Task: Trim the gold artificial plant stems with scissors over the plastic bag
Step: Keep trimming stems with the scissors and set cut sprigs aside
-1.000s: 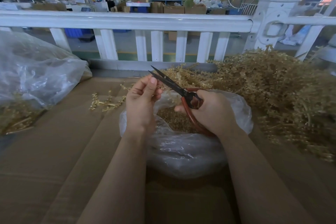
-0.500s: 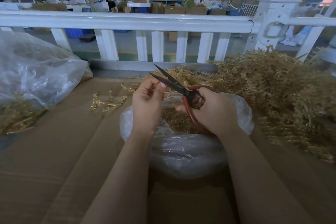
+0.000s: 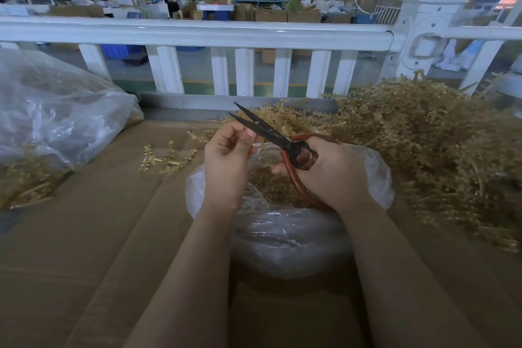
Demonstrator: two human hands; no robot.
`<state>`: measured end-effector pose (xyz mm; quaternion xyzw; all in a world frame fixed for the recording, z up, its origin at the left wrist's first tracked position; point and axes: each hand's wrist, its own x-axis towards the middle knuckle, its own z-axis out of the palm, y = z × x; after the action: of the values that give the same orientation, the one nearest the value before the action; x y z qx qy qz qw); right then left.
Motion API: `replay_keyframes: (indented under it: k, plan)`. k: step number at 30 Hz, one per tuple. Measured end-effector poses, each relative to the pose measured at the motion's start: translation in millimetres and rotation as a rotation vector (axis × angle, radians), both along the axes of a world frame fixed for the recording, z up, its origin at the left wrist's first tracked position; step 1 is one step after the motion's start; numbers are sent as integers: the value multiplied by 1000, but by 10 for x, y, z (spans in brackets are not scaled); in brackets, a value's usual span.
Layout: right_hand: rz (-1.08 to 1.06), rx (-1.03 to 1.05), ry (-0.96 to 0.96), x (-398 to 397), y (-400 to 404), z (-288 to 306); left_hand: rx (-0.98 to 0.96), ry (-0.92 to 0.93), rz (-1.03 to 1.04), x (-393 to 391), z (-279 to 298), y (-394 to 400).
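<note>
The right hand (image 3: 330, 169) holds the scissors (image 3: 271, 133) by their red loops, blades slightly parted, above the plastic bag (image 3: 282, 234) at the table's middle. The left hand (image 3: 228, 161) curls beside the blades; whether its grip pinches a stem is unclear. Untrimmed gold stems (image 3: 423, 144) heap toward the far right edge. Best to keep fingertips behind the blades and cut over the bag's mouth.

Both forearms forward, left hand (image 3: 228, 158) and right hand (image 3: 330, 175) curled.
</note>
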<state>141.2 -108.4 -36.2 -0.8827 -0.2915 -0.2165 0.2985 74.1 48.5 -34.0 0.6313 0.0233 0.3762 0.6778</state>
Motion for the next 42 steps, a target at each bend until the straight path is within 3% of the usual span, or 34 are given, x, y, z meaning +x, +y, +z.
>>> replay_keyframes:
  k: [16,22,30,36,42]
  plan:
    - [38,43,68,-8,17,16,-43,-20,-30,28,-36,29]
    - [96,255,286,8,-4,2,-259,-21,-99,36,-11,54]
    - [187,548,489,-13,14,73,-408,-24,-290,22,15,17]
    - [189,610,571,-24,46,111,-406,14,-409,15,40,-12]
    - [212,787,583,-17,-23,149,-285,206,-387,2,23,-21]
